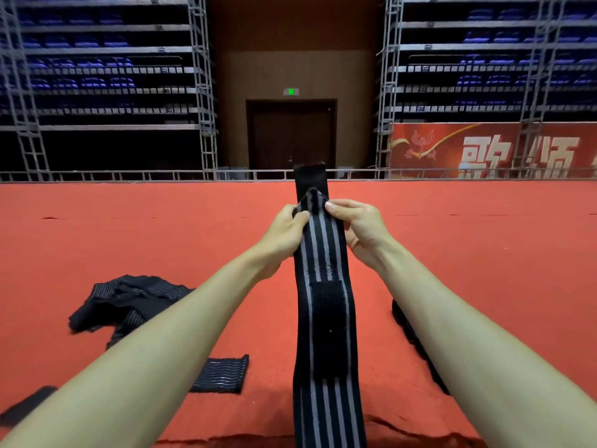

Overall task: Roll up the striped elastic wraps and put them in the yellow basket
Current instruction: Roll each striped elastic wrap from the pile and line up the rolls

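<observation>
Both grips are pinching one striped wrap (323, 250) near its top end. My left grip (286, 226) holds the left edge with thumb and fingers. My right grip (358, 226) holds the right edge, so the band is flat and tight between them.

I hold it up in front of me, and the long part hangs down toward me. I think this is so I can fold the top over and start a tight roll. The very top is plain black and sticks up above my fingers, with a little fold just under it.

The band is stretchy cloth, black with grey lines running along it. A fuzzy black sticky patch (326, 324) sits partway down.

More wraps lie on the red floor (129, 227): a crumpled pile (129, 302) on my left, a small flat piece (223, 373) nearer me, and another dark one (410, 328) by my right arm. I cannot see the yellow basket.
</observation>
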Action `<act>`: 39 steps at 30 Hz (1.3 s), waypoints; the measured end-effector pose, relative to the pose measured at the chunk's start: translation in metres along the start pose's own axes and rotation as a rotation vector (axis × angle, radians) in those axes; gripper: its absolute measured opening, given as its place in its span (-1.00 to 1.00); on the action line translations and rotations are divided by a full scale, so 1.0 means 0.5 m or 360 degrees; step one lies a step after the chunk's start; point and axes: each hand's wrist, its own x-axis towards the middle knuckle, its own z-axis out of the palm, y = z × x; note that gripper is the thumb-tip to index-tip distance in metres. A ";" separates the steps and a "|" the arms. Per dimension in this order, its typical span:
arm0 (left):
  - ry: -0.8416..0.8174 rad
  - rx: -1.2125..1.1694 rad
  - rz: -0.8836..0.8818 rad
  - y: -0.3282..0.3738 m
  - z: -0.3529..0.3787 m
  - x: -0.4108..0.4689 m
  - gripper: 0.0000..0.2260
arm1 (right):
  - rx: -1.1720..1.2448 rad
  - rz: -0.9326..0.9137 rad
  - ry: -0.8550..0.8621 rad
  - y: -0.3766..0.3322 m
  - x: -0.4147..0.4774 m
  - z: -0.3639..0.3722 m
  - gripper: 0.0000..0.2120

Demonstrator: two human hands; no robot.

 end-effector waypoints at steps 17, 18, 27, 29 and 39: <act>0.0141 -0.0192 -0.0337 -0.490 0.100 0.129 -0.82 | -0.0441 0.0314 0.0267 0.506 0.112 -0.138 -0.86; 0.0153 -0.0170 -0.0339 -0.516 0.106 0.127 -0.82 | -0.0408 0.0358 0.0281 0.534 0.107 -0.144 -0.84; 0.0110 -0.0196 -0.0175 -0.607 0.118 0.108 -0.76 | 0.0047 0.0376 0.0124 0.620 0.084 -0.169 -0.73; 0.0102 -0.0324 -0.0166 -0.614 0.115 0.107 -0.73 | 0.0093 0.0378 0.0095 0.619 0.082 -0.168 -0.72; -0.0054 -0.0838 -0.0444 -0.621 0.100 0.115 -0.73 | -0.0017 0.0356 0.0188 0.611 0.078 -0.152 -0.75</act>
